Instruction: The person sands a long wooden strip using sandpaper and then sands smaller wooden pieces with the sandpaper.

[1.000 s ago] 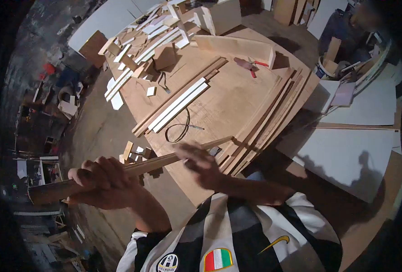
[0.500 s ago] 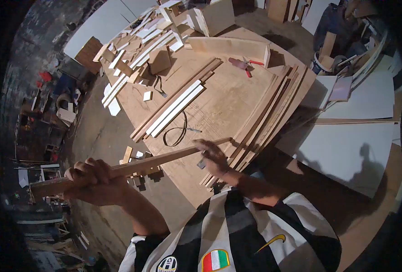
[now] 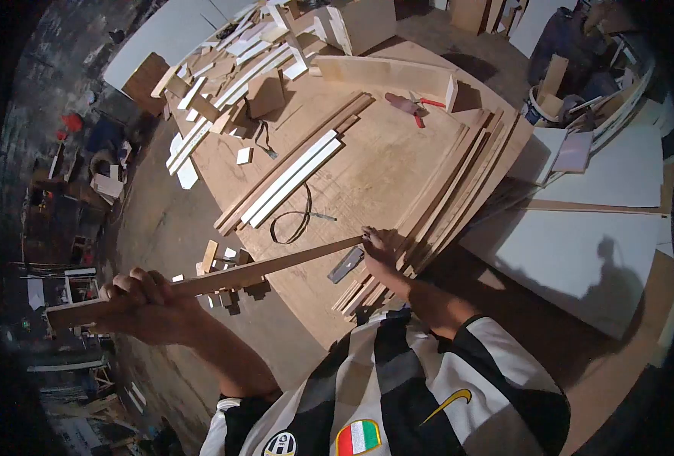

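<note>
Held strip: one long wooden strip, slanting across the near end of the table, its left part out over the floor.
Left hand: fingers curled round the strip near its outer end, grip narrow.
Right hand: at the strip's other end, fingers drawn in; whether they grip or only touch, cannot tell.
Grey tool: on the table just beside the right hand; kind unclear.
Strip stack: long brown lengths along the right table edge, close by the right hand, hemming that side.
Black loop: thin, lying on the table beyond the held strip.
White strips: a pair, side by side, next to brown strips.
Red-handled pliers: far part of the table, before an upright board.
Offcut heap: mixed white and bare pieces crowding the far left end.
Wood blocks: low beyond the strip, partly hidden by it.
Bucket: right of the table, holding wood pieces.
White panel: right side, bearing a person's shadow.
</note>
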The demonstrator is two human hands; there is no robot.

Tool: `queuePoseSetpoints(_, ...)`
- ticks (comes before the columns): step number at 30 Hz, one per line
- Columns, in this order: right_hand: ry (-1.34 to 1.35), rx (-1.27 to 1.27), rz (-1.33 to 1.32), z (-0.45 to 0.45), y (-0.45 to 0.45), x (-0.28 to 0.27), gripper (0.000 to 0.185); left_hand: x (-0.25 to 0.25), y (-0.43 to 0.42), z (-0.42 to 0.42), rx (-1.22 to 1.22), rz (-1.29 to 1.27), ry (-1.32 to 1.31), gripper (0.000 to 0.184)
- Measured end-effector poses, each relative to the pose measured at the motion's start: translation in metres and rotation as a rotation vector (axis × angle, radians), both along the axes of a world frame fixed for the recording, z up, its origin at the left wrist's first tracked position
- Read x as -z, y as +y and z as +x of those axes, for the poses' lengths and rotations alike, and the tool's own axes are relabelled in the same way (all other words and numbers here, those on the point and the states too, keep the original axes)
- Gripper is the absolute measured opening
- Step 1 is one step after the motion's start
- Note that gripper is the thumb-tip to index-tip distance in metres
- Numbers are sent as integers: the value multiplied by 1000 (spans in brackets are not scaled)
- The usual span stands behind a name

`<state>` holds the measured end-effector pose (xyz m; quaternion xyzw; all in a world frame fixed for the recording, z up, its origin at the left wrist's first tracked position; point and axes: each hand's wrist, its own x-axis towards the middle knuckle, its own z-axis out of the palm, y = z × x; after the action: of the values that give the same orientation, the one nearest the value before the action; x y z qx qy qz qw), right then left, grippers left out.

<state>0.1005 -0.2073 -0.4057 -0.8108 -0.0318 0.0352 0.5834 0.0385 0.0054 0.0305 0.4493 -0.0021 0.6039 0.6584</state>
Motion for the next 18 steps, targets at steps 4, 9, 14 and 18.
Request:
queuePoseSetpoints(4, -386, -150, 84, -15, 3, -87, 34, 5, 12, -4, 109, 84, 14, 53)
queuePoseSetpoints(9, 42, -84, -101, 16, -14, -8, 30, 3, 8, -2, -18, -33, 31, 50)
queuePoseSetpoints(14, -485, -164, 28, -4, 0, -74, 32, 6, 17, -5, 85, 110, 26, 49)
queuePoseSetpoints(18, 9, -88, 4, 24, -19, -28, 30, 5, 14, -5, -40, 63, 39, 49)
